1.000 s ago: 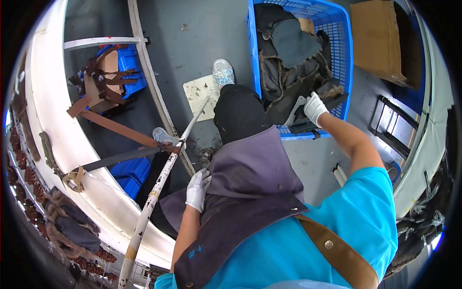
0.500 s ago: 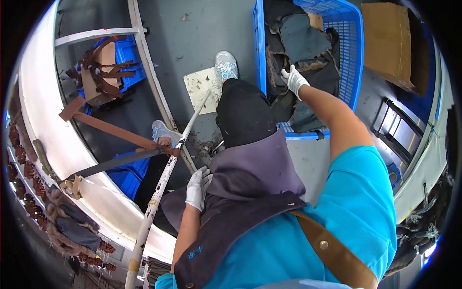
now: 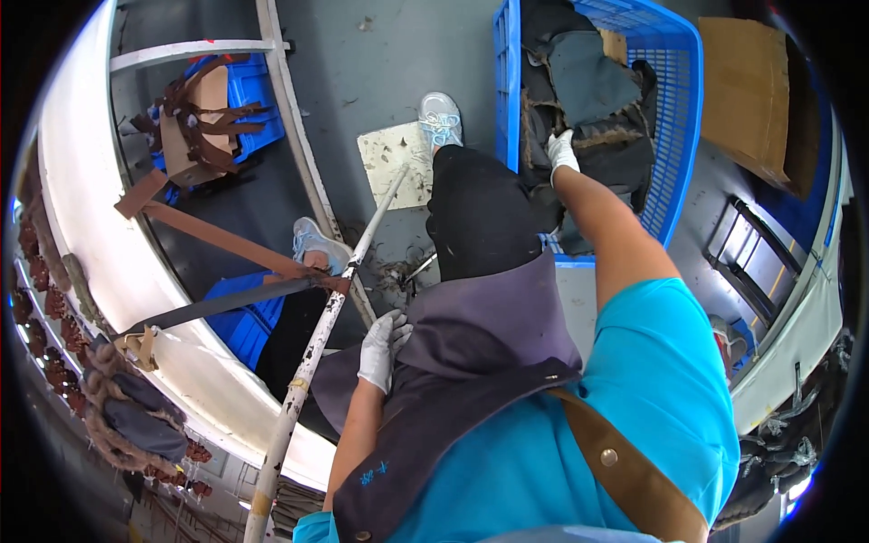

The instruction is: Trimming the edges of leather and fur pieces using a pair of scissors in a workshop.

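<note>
My right hand (image 3: 561, 154), in a white glove, reaches into a blue plastic basket (image 3: 686, 136) of dark fabric pieces with furry brown edges (image 3: 593, 90). Its fingers curl onto a piece near the basket's left side, their tips partly hidden. My left hand (image 3: 382, 348), also gloved, lies on my purple-grey apron (image 3: 498, 317) with its fingers loosely extended, holding nothing visible. A chipped white pole (image 3: 312, 344) runs diagonally beside it, with brown straps (image 3: 222, 235) and a dark strap (image 3: 226, 305) reaching to it from the left.
A white curved-looking rail or edge (image 3: 77, 163) runs down the left, with blue bins (image 3: 249, 86) inside the frame (image 3: 276, 72) there. A white board (image 3: 380, 172) lies by my foot. A cardboard box (image 3: 738, 100) and dark metal frame (image 3: 751, 253) stand at the right.
My right hand has moved left and forward from the basket's near right area into the fabric pieces, curling its fingers there. The scene has shifted slightly; my left hand stays on the apron.
</note>
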